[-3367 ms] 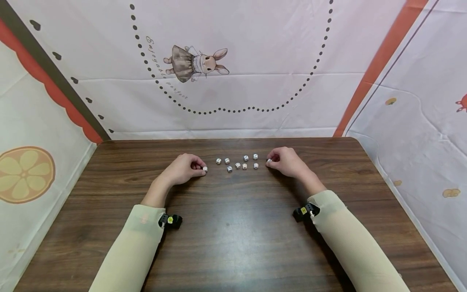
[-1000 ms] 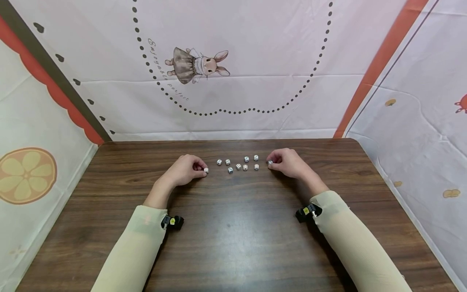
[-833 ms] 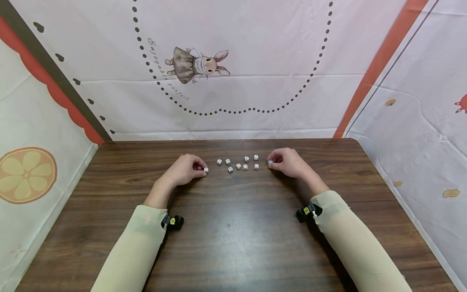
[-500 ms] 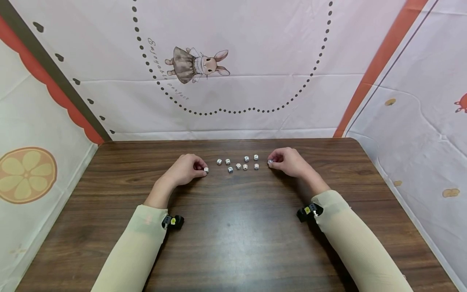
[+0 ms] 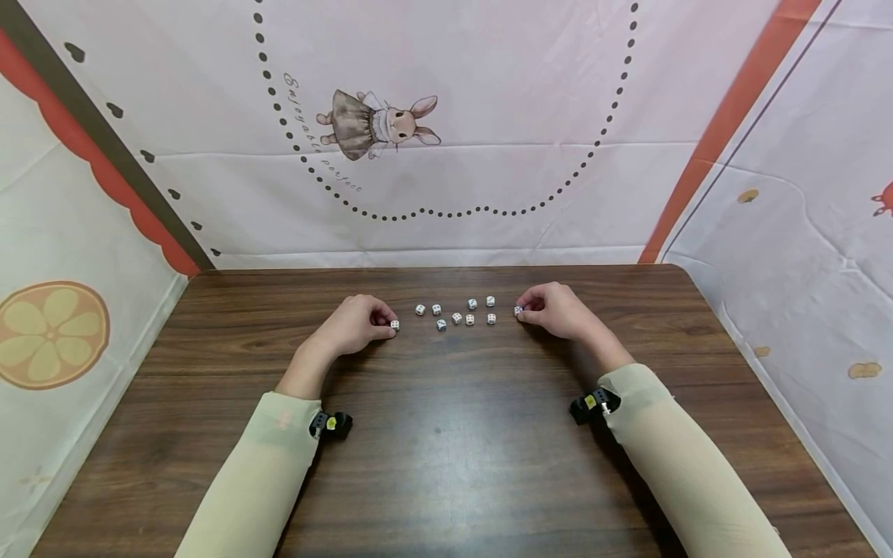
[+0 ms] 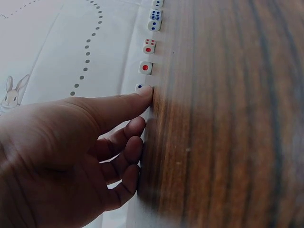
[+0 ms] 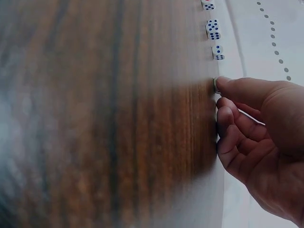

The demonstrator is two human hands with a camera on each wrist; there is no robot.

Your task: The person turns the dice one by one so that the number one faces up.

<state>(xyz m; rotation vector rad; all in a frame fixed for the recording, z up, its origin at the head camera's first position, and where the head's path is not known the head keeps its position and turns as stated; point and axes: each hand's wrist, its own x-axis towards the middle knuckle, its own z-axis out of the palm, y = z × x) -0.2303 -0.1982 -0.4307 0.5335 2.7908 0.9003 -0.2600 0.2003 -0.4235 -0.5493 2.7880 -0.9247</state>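
The step in hand looks to be handling one die at each end of the group. The left hand (image 5: 352, 324) pinches the left die (image 5: 394, 325) between thumb and finger, parted only by the die; the right hand (image 5: 554, 311) pinches the right die (image 5: 518, 311) likewise. Eight loose dice (image 5: 456, 318) lie between them on the table (image 5: 446, 480), toward its far edge. Shifting either held die would call for a steady pinch, clear of its neighbours.

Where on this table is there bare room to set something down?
The widest bare patch of table lies between the left sleeve and right sleeve, nearer than the loose dice. More borders each sleeve's outer side. Crowded: the far strip between left hand and right hand, where those dice sit.
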